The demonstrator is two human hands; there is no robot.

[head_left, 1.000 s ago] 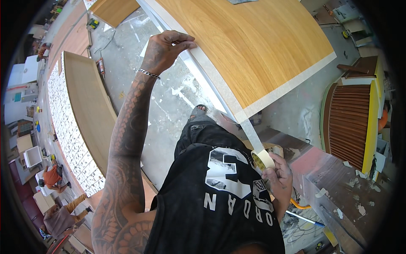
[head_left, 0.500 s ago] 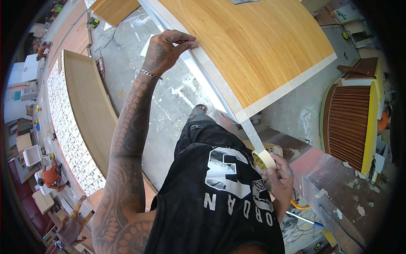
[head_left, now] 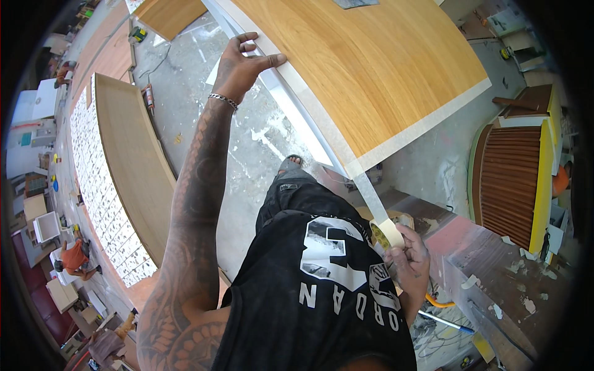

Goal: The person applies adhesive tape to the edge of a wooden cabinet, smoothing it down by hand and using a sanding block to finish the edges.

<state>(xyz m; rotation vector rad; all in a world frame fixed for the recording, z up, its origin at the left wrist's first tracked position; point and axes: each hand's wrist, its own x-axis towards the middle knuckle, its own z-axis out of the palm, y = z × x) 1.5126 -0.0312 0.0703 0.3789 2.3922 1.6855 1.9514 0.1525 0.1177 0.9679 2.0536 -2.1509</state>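
A wood-grain panel (head_left: 371, 80) lies in front of me, with pale masking tape (head_left: 307, 96) along its near-left edge and lower right edge. My left hand (head_left: 240, 65) is at the near-left edge, its thumb stretched out onto the tape and its fingers apart from it, partly bent. My right hand (head_left: 411, 255), close to my body, grips a roll of masking tape (head_left: 388, 234). From this roll a taut tape strip (head_left: 370, 196) runs up to the panel's near corner, joined to the tape there.
A long curved board piece (head_left: 133, 142) stands on the left. To the right are a slatted brown cabinet piece (head_left: 506, 179) and a stained bench (head_left: 495, 272) with paint flakes. A sealant tube (head_left: 149, 98) lies on the floor. Other people work at far left.
My left hand has gone from a pinch at the tape edge to thumb and fingers spread, shifting slightly up-left. The right hand and the roll stay nearly still.
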